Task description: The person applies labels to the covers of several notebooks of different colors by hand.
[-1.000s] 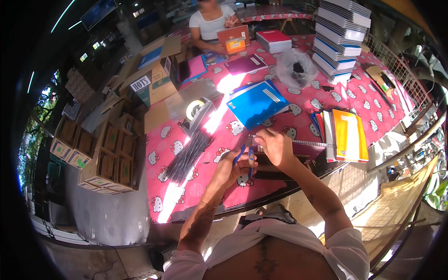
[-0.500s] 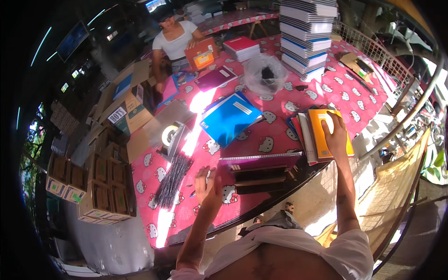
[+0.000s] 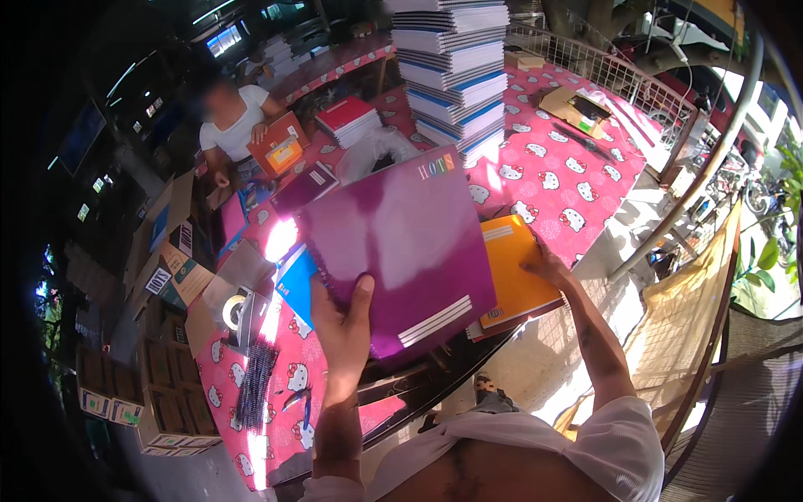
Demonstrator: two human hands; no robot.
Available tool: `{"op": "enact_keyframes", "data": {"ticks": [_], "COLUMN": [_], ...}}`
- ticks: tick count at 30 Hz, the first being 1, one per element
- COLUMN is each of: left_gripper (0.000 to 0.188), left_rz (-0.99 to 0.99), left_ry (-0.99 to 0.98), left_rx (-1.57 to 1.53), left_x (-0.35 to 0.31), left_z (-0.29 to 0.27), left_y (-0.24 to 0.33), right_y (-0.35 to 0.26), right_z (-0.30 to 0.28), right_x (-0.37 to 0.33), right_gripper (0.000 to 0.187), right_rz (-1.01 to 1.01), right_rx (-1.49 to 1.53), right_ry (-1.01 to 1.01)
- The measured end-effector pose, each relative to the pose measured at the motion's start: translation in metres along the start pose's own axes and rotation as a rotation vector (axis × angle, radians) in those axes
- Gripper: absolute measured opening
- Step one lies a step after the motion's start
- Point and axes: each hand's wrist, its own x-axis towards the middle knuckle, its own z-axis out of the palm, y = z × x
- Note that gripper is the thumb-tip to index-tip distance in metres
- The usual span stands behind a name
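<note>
My left hand (image 3: 343, 335) grips a large purple notebook (image 3: 401, 243) by its spiral-bound left edge, thumb across the cover. The notebook is raised in front of me and tilted. At its right, my right hand (image 3: 548, 268) is closed on the right edge of an orange notebook (image 3: 514, 268), whose left part is hidden behind the purple cover. Another notebook's edge shows under the orange one, by the table's front edge. Left of the purple notebook, part of a blue notebook (image 3: 294, 280) shows on the pink patterned tablecloth (image 3: 577, 188).
Tall notebook stack (image 3: 452, 75) and red-topped pile (image 3: 347, 121) stand behind. A tape dispenser (image 3: 238, 314), black binding coils (image 3: 255, 385) and pens (image 3: 306, 406) lie at left, near cardboard boxes (image 3: 171, 276). Across the table, a person (image 3: 238, 125) holds an orange-brown notebook (image 3: 280, 146).
The purple notebook has come up off the table's front edge, now in my left hand, which was empty before. My right hand has shifted from the orange notebook's top to its right edge.
</note>
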Motion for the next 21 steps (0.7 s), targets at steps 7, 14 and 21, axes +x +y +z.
{"op": "enact_keyframes", "data": {"ticks": [7,14,21], "left_gripper": [0.052,0.055,0.055], "left_rz": [-0.348,-0.958,-0.87], "left_ry": [0.039,-0.126,-0.253], "left_rx": [0.479,-0.231,-0.631], "left_x": [-0.051,-0.019,-0.009], "left_z": [0.121,0.134,0.116], "left_y": [-0.252,-0.233,-0.222], "right_y": [-0.019,0.012,-0.006], "right_z": [-0.025,-0.025,0.0], "right_x": [0.048,0.046,-0.041], "right_gripper": [0.073,0.068,0.068], "right_rz": [0.126,0.18,-0.234], "right_rx": [0.508,0.511,0.52], "right_ry": [-0.289,-0.351,0.015]}}
